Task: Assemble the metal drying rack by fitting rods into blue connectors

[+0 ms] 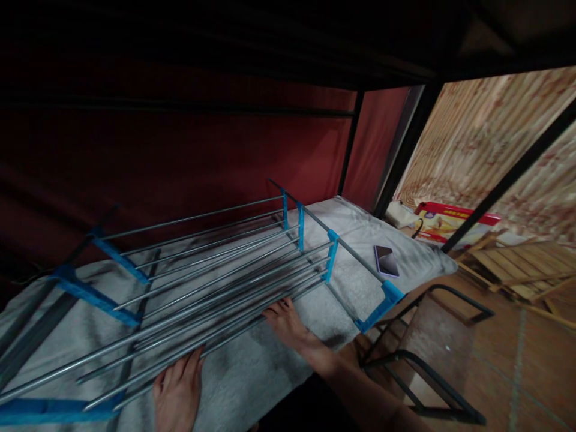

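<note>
A rack of thin grey metal tubes [216, 327] with blue plastic brackets [332, 257] lies on a pale blanket [243, 384]. Some tubes at its left end stop short of the near-left blue bracket [58, 411]. At the near side, my left hand [179, 387] has its fingers curled over the nearest tubes. Farther right along the same edge, my right hand [285, 324] bends its fingers round a front tube. Both thumbs are mostly hidden. To the right, another blue bracket [382, 306] joins a dark end bar.
A phone [386, 261] lies on the blanket right of the rack. Dark bed-frame posts [405, 150] and a red wall [216, 156] surround the far side. At right stand a metal-framed chair [441, 336], a red and yellow box [454, 222] and folded wooden slats [526, 267].
</note>
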Demonstrator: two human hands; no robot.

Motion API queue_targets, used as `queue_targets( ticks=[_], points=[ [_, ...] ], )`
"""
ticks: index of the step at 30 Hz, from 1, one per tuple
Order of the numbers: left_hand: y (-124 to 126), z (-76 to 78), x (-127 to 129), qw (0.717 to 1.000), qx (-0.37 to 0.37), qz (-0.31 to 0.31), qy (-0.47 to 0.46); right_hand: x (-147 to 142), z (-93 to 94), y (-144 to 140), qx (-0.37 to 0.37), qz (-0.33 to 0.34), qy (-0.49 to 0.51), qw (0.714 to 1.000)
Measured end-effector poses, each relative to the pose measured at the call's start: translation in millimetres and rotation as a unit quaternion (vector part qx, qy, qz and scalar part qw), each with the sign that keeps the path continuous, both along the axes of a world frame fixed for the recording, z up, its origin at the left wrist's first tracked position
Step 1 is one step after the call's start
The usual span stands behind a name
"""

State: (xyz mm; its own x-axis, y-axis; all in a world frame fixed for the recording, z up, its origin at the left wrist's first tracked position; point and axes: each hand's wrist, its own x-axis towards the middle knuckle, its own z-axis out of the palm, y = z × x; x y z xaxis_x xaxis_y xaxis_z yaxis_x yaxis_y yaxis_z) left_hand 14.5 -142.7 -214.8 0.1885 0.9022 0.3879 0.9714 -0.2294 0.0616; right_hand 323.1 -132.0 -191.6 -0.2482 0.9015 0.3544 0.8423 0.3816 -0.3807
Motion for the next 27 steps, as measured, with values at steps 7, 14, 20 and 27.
queue_targets(
  ticks=[7,14,20,27],
  points=[
    [0.6,-1.7,-4.6,0.999,0.027,-0.012,0.013,50.4,-32.2,-33.8,0.041,-0.141,0.137,0.980],
    [-0.5,0.1,-3.3,0.999,0.018,0.006,0.039,119.7,-37.5,-36.7,0.121,-0.348,0.225,0.902],
    [-1.5,4.0,0.1,0.999,0.026,-0.008,0.038,137.4,-38.0,-13.5,0.090,-0.359,0.244,0.897],
    [-1.1,6.0,-1.1,0.999,0.018,0.003,0.049,153.0,-31.4,4.0,0.071,-0.315,0.227,0.919]
  ],
)
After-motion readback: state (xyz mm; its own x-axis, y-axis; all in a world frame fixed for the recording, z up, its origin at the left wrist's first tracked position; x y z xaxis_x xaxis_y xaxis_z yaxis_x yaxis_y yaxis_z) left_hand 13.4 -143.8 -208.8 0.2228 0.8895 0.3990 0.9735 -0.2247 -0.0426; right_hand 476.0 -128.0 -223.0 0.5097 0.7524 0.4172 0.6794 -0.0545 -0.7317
